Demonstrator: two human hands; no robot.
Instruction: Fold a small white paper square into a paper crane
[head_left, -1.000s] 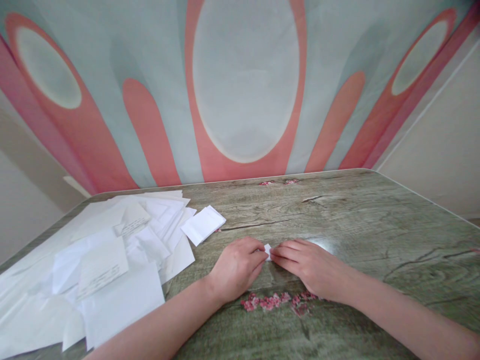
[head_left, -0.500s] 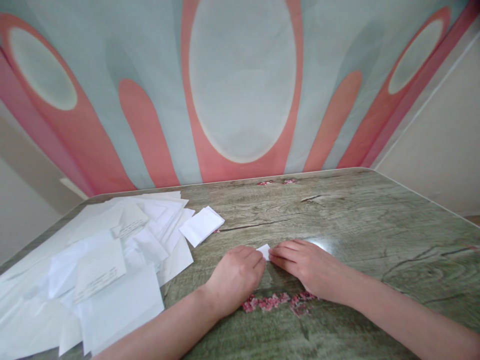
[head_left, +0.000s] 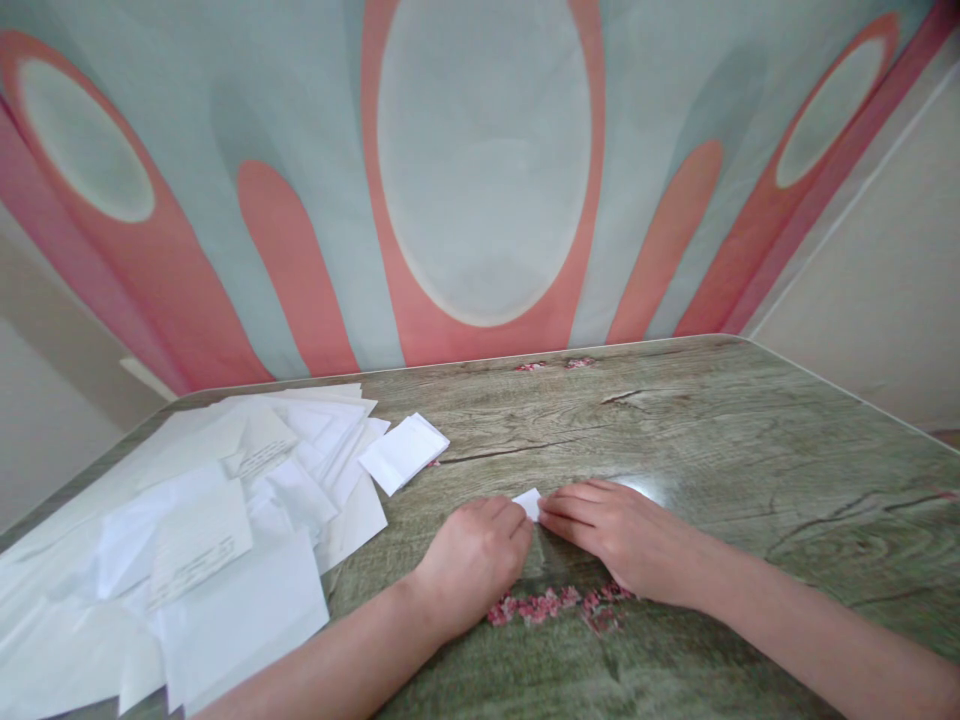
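Observation:
A small piece of white paper (head_left: 528, 503) lies between my two hands, low over the table; only a corner of it shows. My left hand (head_left: 480, 548) is closed with its fingers on the paper's left side. From the other side, the fingertips of my right hand (head_left: 611, 530) pinch the paper's right edge, fingers pressed together. Both thumbs are largely hidden, and so is most of the paper. Just beyond my left hand sits a small stack of folded white paper (head_left: 405, 453).
Loose white sheets (head_left: 247, 620) are heaped over the table's left side, a few with printed lines. The wood-grain table (head_left: 712, 430) bears pink flower prints. Behind its far edge stands a wall covering (head_left: 487, 180) in grey-blue and coral.
Almost nothing differs. My left hand and forearm have shifted very slightly; both hands stay on the small paper.

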